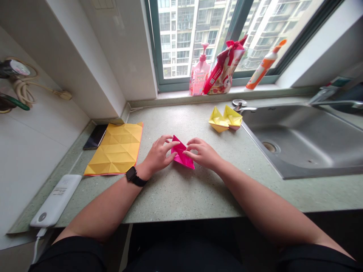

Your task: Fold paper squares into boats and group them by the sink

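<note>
A bright pink sheet of origami paper (183, 160), folded into a pointed shape, lies on the counter between my hands. My left hand (160, 154) has its thumb and index finger on the left side of the paper, with the other fingers curled behind. On the right side, the thumb and fingertips of my right hand (204, 153) pinch the paper's edge. Part of the folds is covered by my fingers. Farther back to the right stands a yellow folded paper piece (218, 120) with two pointed hollows.
Creased yellow paper sheets (116, 149) lie left of my hands, partly over a dark phone (95, 136). A white power bank (56, 200) with a cable sits near the front left edge. At right is a steel sink (300, 139). A pink pump bottle (199, 77) stands on the windowsill.
</note>
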Available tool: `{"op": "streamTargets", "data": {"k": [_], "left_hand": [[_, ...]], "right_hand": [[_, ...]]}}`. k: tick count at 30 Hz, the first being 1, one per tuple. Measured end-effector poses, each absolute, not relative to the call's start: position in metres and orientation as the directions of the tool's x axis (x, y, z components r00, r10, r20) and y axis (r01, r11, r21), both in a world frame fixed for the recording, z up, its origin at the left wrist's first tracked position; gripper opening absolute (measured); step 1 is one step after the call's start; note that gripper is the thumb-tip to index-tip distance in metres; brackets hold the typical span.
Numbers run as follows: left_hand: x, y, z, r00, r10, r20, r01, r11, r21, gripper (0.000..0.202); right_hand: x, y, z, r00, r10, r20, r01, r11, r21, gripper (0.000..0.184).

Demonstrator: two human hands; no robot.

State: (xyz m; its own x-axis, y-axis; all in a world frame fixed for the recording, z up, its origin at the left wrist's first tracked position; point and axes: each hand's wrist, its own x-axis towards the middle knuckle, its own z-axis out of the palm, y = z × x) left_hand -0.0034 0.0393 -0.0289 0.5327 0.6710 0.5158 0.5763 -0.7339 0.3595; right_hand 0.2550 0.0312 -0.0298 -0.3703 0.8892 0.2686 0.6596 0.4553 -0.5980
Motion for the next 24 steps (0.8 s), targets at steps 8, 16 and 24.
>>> {"op": "streamTargets", "data": {"k": [8,16,24], "left_hand": [[-0.004,0.041,-0.027,0.503,0.755,0.420,0.660,-0.650,0.377,0.024],[-0.002,0.037,-0.023,0.479,0.759,0.440,0.683,-0.638,0.356,0.025],[0.002,0.022,-0.010,0.751,0.406,0.521,0.342,-0.914,0.220,0.027]], "right_hand": [[0.255,0.032,-0.032,-0.374,0.892,0.255,0.660,0.449,-0.602,0.012],[0.257,0.032,-0.029,-0.408,0.885,0.226,0.623,0.451,-0.639,0.012],[0.256,0.032,-0.027,-0.432,0.879,0.204,0.603,0.449,-0.660,0.014]]}}
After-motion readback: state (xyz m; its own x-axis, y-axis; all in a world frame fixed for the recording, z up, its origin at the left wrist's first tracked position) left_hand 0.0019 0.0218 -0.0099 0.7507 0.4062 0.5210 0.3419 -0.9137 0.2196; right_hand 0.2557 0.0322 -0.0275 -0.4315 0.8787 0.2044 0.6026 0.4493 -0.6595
